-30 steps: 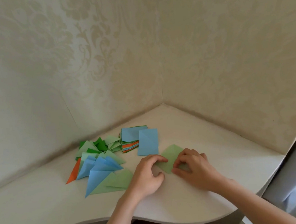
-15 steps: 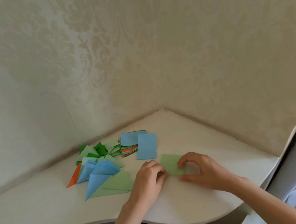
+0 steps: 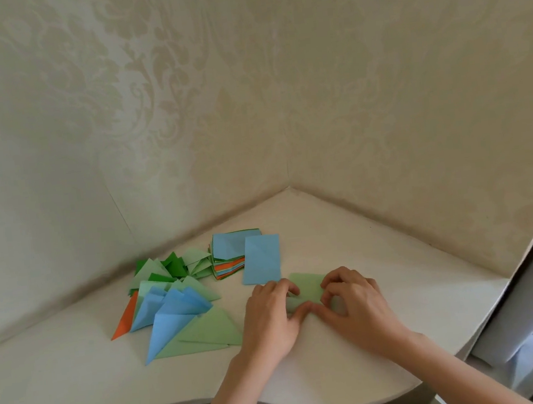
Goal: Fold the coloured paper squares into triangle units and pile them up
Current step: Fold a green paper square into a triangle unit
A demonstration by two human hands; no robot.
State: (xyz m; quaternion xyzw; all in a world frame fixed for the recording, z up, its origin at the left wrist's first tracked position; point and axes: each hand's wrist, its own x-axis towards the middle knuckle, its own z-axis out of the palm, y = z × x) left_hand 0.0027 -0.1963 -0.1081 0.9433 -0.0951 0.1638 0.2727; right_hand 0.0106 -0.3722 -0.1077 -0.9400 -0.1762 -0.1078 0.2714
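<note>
Fold in progress: light green paper square (image 3: pixel 307 288)

The square is pinched flat on the desk (image 3: pixel 359 225) by curled fingers of the left hand (image 3: pixel 270 316) and right hand (image 3: pixel 355 304), probably so the crease stays aligned; folded triangle units (image 3: pixel 177 306) are piled leftward.

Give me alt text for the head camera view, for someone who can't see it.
Two bare hands, left hand and right hand, pinch a light green paper being folded on a white corner desk. To their left lies a pile of folded triangles in blue, green and orange; behind it sit a stack of coloured squares and a loose blue sheet.
</note>
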